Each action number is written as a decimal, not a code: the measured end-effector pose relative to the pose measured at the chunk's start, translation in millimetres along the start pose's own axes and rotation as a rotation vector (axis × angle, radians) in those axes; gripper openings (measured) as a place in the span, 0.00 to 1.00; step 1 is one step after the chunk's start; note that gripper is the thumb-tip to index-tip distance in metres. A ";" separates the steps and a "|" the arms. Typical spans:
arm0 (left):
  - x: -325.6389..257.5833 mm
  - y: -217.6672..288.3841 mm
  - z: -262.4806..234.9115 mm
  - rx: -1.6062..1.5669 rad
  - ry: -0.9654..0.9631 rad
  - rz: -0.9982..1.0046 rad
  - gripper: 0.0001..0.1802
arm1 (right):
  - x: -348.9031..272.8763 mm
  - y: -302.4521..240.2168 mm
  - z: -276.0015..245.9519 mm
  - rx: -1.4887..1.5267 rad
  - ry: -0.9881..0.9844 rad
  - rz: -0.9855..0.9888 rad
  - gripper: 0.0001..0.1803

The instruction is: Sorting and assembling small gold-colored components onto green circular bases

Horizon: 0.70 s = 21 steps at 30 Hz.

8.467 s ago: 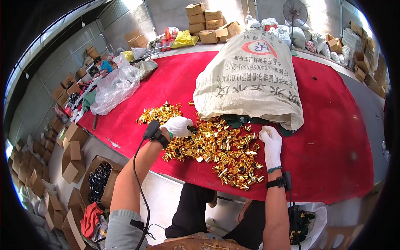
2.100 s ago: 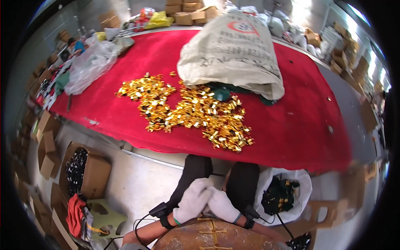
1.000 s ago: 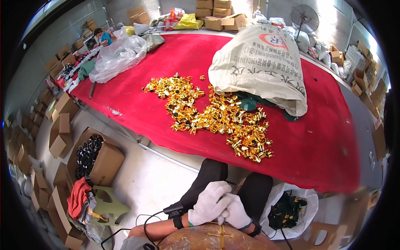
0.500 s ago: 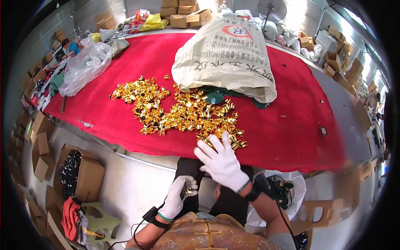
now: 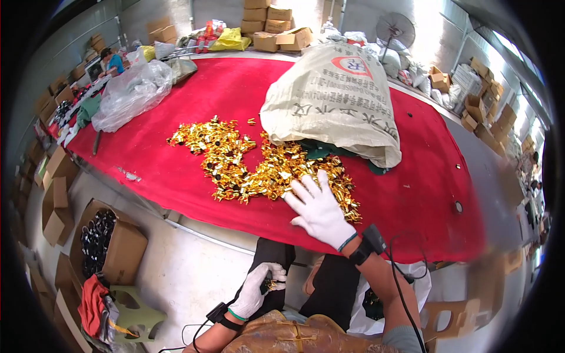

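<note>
Step looks like fetching more: right hand, fingers spread, empty, over gold pieces near surface front edge. Left hand at lap, curled round few pieces. Next prob. calls for scooping.

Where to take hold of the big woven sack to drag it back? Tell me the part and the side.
Grip the woven sack at its open mouth edge, the slack end lying over the gold pieces. Come from the near side, where the gloved right hand already reaches; the far end looks full and rounded.

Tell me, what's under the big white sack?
Under the sack lies the red table cover, and something dark green pokes out beside the gold pieces. Anything deeper underneath is hidden.
</note>
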<state>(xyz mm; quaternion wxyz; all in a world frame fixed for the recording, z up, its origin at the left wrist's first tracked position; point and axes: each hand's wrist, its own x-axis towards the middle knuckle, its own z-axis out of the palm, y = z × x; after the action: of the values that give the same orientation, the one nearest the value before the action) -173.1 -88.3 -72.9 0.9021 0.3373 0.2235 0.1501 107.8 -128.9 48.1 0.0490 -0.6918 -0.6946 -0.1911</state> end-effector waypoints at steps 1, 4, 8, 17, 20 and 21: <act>1.2 -0.4 -0.2 -0.006 0.014 0.014 0.27 | 8.3 -9.9 -0.5 0.027 -0.009 -0.029 0.39; 4.1 3.7 5.9 0.038 -0.019 -0.009 0.26 | 38.8 -28.4 7.7 0.064 0.033 -0.101 0.39; 1.7 -4.0 -1.4 0.025 -0.014 0.004 0.25 | 94.0 -65.3 30.6 0.131 0.076 -0.177 0.39; -3.7 -5.8 -10.7 -0.016 -0.024 0.016 0.23 | 165.1 -83.2 65.9 0.146 0.134 -0.251 0.31; -4.0 3.2 -14.8 -0.070 -0.042 0.016 0.24 | 163.8 -56.5 55.9 0.137 0.149 -0.168 0.27; -6.3 7.1 -19.8 -0.106 -0.030 0.008 0.25 | 163.6 -52.2 49.2 0.173 0.105 -0.124 0.24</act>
<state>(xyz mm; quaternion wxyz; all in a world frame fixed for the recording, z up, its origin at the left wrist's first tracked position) -189.3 -75.1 -79.6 0.9212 0.2923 0.2005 0.1605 60.0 43.2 46.8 0.1330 -0.6297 -0.7465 -0.1688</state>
